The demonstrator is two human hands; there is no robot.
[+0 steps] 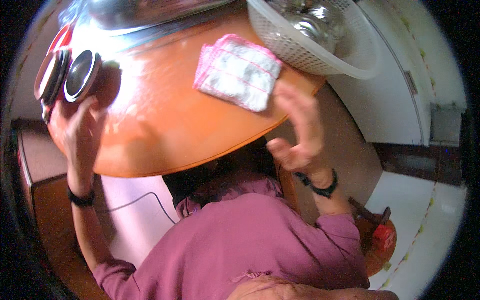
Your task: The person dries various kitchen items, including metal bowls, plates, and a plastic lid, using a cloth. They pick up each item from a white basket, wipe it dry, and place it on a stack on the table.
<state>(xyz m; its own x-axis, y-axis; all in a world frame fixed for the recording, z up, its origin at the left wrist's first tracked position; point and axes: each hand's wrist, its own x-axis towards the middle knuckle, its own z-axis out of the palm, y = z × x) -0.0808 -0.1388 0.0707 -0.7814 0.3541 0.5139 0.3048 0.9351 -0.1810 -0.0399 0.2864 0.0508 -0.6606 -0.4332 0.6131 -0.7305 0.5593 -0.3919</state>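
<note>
My left hand (80, 122) is at the table's left side, blurred, with thumb and fingers apart. Just beyond its fingertips is a small round dark dish (80, 75) with a white rim; whether they touch is unclear. Beside that dish stands another round piece (48, 77) with a dark rim. My right hand (303, 125) hovers over the table's near right edge, fingers spread and holding nothing. Close to its fingertips lies a folded white cloth (240, 75) with pink checks and a pink border. Both wrists wear dark bands.
An orange tabletop (180, 123) curves before me. At its far right a white perforated plastic basket (318, 62) holds shiny metal ware (315, 26). A large dark vessel (150, 13) sits at the far edge. On the floor at right is a brown stool (378, 243) with a red item.
</note>
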